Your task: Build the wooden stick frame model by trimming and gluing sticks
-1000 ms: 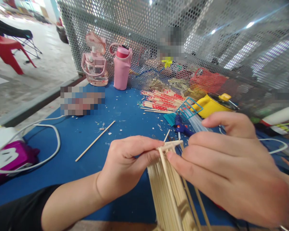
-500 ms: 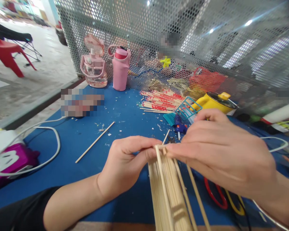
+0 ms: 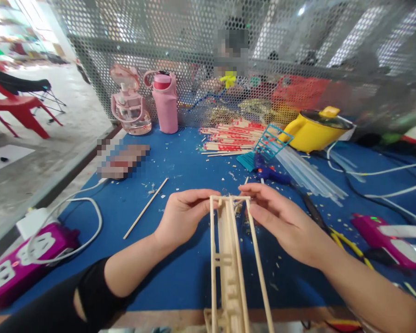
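Observation:
A long frame of pale wooden sticks (image 3: 241,259) runs from the bottom edge up to the middle of the view, with a short crosspiece at its far end. My left hand (image 3: 185,215) pinches the far left corner of this frame between thumb and fingers. On the far right corner, my right hand (image 3: 284,219) has its thumb and fingertips closed around the end of the frame. Short pieces join the long sticks lower down. A loose stick (image 3: 145,208) lies on the blue tabletop (image 3: 125,259) left of my left hand.
Behind stand a clear pink bottle (image 3: 130,104), a pink bottle (image 3: 166,104), a pile of sticks (image 3: 232,136) and a yellow pot (image 3: 315,132). A blue glue gun (image 3: 268,172) and clear glue sticks (image 3: 310,173) lie right. Purple power strips (image 3: 31,256) and white cables flank the work.
The wooden frame has turned, so its far crosspiece and spread long sticks now show. My right hand has moved lower and no longer covers the glue gun. The camera view has shifted.

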### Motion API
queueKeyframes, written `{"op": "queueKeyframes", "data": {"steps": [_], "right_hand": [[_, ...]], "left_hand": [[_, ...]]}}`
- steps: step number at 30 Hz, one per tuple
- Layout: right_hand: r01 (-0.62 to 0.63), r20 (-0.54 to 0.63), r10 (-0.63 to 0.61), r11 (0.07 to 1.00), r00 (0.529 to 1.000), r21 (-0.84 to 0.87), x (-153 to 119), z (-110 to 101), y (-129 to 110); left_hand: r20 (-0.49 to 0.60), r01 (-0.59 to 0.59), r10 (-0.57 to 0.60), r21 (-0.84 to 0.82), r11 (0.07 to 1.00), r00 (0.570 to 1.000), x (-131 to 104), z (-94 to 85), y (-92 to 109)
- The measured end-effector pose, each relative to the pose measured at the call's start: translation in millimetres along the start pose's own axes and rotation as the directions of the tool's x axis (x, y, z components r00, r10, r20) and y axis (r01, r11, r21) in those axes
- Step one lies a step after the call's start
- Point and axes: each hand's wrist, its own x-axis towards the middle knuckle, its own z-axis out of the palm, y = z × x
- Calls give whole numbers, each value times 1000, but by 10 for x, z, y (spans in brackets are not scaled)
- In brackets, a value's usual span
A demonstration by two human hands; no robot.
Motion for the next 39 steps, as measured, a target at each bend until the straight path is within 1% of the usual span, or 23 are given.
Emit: {"op": "queueKeyframes", "data": {"steps": [2, 5, 7, 9, 10, 12, 14, 17, 21, 23, 25, 31, 34, 39], "right_hand": [[-11, -14, 12, 996, 1000, 91, -31, 88, 71], [19, -67, -7, 984, 998, 179, -32, 166, 155], [26, -76, -9, 974, 997, 226, -30, 181, 203], [23, -78, -4, 968, 997, 252, -39, 178, 239], [23, -84, -2, 966, 996, 257, -47, 175, 251], [28, -103, -2, 966, 995, 256, -65, 169, 261], [34, -119, -5, 970, 993, 243, -78, 166, 258], [33, -123, -6, 975, 992, 219, -79, 162, 249], [42, -122, -21, 984, 992, 173, -70, 159, 254], [41, -124, -22, 987, 992, 154, -70, 159, 261], [38, -123, -19, 988, 992, 151, -70, 161, 268], [11, -116, 5, 990, 993, 140, -69, 175, 281], [3, -110, 13, 990, 994, 144, -72, 180, 281], [5, -116, 12, 988, 993, 152, -63, 186, 283]], "left_hand": [[16, 20, -21, 48, 999, 1000, 8, -2, -39], [125, 87, -92, 44, 995, 988, 3, -45, -25], [189, 114, -113, 3, 993, 976, 5, -100, 43], [199, 84, -82, 1, 997, 976, 20, -147, 150], [206, 56, -60, 27, 998, 977, 32, -156, 210], [259, 7, -40, 130, 991, 965, 57, -139, 325], [315, -18, -73, 276, 961, 946, 72, -82, 414], [295, -53, -99, 465, 884, 950, 56, 21, 480], [246, -142, -7, 584, 800, 969, -4, 104, 502], [228, -174, 37, 619, 766, 973, -24, 128, 517], [209, -182, 56, 652, 736, 976, -29, 150, 538], [223, -192, 43, 709, 678, 974, -16, 182, 583], [214, -181, 30, 733, 656, 976, -22, 188, 585], [193, -177, 44, 754, 632, 980, -28, 205, 574]]}}
